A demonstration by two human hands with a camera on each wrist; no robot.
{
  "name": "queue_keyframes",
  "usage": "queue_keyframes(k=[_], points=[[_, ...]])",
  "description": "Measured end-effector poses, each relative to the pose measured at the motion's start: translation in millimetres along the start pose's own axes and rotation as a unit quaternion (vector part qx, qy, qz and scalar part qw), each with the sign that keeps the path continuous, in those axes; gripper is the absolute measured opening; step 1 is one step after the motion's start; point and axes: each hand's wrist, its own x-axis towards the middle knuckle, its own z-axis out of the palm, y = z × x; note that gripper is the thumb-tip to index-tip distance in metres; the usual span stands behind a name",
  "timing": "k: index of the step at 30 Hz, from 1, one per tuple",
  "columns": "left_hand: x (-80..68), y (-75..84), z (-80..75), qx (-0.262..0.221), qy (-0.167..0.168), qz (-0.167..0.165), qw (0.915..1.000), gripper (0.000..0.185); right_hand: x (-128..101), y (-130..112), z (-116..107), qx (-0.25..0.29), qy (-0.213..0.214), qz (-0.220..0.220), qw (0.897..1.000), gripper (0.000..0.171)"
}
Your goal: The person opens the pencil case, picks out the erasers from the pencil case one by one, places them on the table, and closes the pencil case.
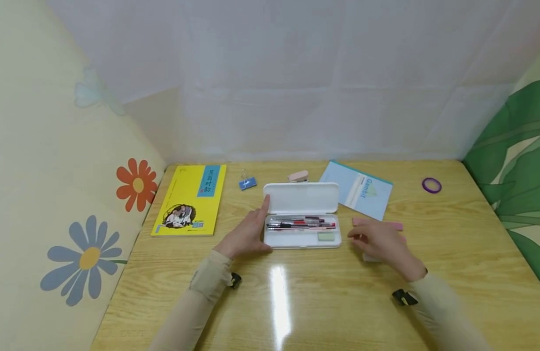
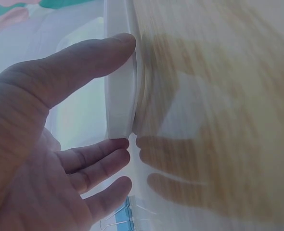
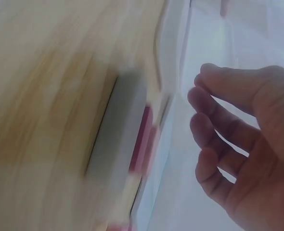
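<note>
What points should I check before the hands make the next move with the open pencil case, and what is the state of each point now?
1. Pencil case lid is open and upright: ok.
2. Left hand steadies the case, fingers straight against its left end: ok.
3. Right hand is free, holding nothing: ok; fingers loosely curled.
4. Pens lie flat inside the tray: ok.
5. Green eraser sits inside the tray: ok.
6. Pink thing under the right hand, whether touched: cannot tell.

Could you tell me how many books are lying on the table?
2: a yellow book at the far left of the table, and a light blue book behind the open pencil case, to its right.
</note>
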Motion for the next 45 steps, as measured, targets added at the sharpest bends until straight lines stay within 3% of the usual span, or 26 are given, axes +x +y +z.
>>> queue_keyframes(k=[8, 18, 23, 31, 37, 45], points=[[1.6, -0.1, 1.7, 0.001, -0.002, 0.003, 1.0000, 0.142, 21.9, -16.2, 12.2, -0.045, -0.001, -0.004, 0.999, 0.005], [2.7, -1.2, 0.7, 0.004, 0.003, 0.010, 0.9999, 0.143, 41.1, -33.1, 18.2, -0.081, -0.066, 0.099, 0.990, 0.013], [2.1, -0.9, 0.2, 0.005, 0.003, 0.009, 0.9999, 0.142, 45.6, -37.4, 20.3, -0.106, -0.069, 0.102, 0.987, 0.015], [1.0, -1.4, 0.7, 0.006, 0.003, 0.008, 1.0000, 0.143, 49.1, -38.2, 20.4, -0.095, -0.077, 0.118, 0.985, 0.021], [0.4, -2.1, 0.6, 0.002, 0.002, 0.006, 1.0000, 0.143, 46.7, -34.2, 20.7, -0.068, -0.047, 0.090, 0.992, 0.024], [-0.1, -1.4, -0.1, 0.002, -0.002, 0.003, 1.0000, 0.143, 46.8, -29.5, 20.7, -0.032, -0.027, 0.006, 0.999, 0.030]])
